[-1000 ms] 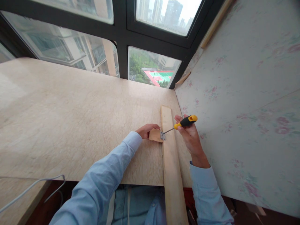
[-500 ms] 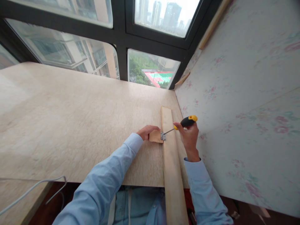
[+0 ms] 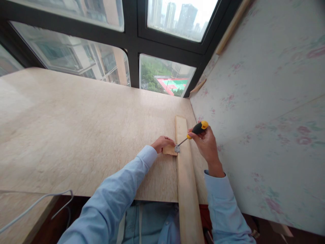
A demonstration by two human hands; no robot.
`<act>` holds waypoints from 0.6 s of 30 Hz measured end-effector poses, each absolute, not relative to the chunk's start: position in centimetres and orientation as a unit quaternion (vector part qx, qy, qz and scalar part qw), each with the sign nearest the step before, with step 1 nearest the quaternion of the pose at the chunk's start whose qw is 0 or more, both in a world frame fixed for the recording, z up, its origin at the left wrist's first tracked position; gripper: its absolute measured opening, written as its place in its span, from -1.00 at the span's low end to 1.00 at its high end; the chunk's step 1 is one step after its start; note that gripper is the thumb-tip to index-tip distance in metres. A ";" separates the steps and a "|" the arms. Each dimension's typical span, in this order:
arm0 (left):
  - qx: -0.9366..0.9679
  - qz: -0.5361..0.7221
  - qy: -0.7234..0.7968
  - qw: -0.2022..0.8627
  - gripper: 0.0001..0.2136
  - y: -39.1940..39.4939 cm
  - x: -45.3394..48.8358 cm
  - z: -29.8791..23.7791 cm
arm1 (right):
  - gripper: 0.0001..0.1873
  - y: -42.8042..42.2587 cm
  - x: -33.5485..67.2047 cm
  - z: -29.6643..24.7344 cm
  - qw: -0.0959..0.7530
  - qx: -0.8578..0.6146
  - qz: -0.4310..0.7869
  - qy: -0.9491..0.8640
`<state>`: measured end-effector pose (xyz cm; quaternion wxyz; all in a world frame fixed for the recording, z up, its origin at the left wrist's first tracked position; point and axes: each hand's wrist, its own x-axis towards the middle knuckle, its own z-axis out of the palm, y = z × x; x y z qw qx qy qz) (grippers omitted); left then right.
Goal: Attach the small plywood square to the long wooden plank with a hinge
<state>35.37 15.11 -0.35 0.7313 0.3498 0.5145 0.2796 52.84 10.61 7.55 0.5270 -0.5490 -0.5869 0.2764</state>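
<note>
A long pale wooden plank (image 3: 186,189) lies on the beige table (image 3: 76,128), running from near the wall toward me. Against its left side rests a small wooden block (image 3: 169,150), joined to it by a small metal hinge (image 3: 176,148). My left hand (image 3: 162,142) is closed over the block, pressing it down. My right hand (image 3: 206,142) grips a yellow-and-black screwdriver (image 3: 196,129). Its metal tip is set on the hinge.
A floral-papered wall (image 3: 266,118) stands close on the right of the plank. Dark-framed windows (image 3: 132,44) run along the table's far edge. A white cable (image 3: 35,203) loops over the lower left corner, by the table's near edge.
My right hand has turned and lifted the screwdriver handle slightly up and left, with the tip staying on the hinge. My left hand stays on the block.
</note>
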 end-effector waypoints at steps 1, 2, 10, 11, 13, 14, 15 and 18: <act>0.350 0.280 0.516 0.730 -0.80 15.1 35.4 -0.3 | -0.38 10.5 52.9 7.6 0.526 -0.541 0.293 -0.587; 0.349 0.281 0.516 0.730 -0.79 15.1 35.4 -0.3 | -0.37 10.5 52.9 7.7 0.526 -0.534 0.306 -0.587; 0.344 0.288 0.519 0.728 -0.80 15.0 35.4 -0.4 | -0.41 9.7 53.2 7.8 0.561 -0.498 0.334 -0.571; 0.343 0.288 0.520 0.727 -0.80 15.0 35.5 -0.3 | -0.41 9.6 53.2 7.8 0.562 -0.497 0.335 -0.570; 0.340 0.287 0.523 0.727 -0.80 15.0 35.5 -0.3 | -0.42 9.4 53.3 7.9 0.563 -0.498 0.335 -0.568; 0.339 0.286 0.524 0.727 -0.80 15.0 35.5 -0.3 | -0.42 9.3 53.3 7.9 0.564 -0.499 0.333 -0.567; 0.337 0.285 0.524 0.728 -0.80 15.0 35.5 -0.3 | -0.42 9.3 53.3 7.9 0.567 -0.502 0.329 -0.565; 0.337 0.287 0.521 0.730 -0.81 15.0 35.5 -0.4 | -0.44 9.0 53.2 8.0 0.578 -0.509 0.316 -0.554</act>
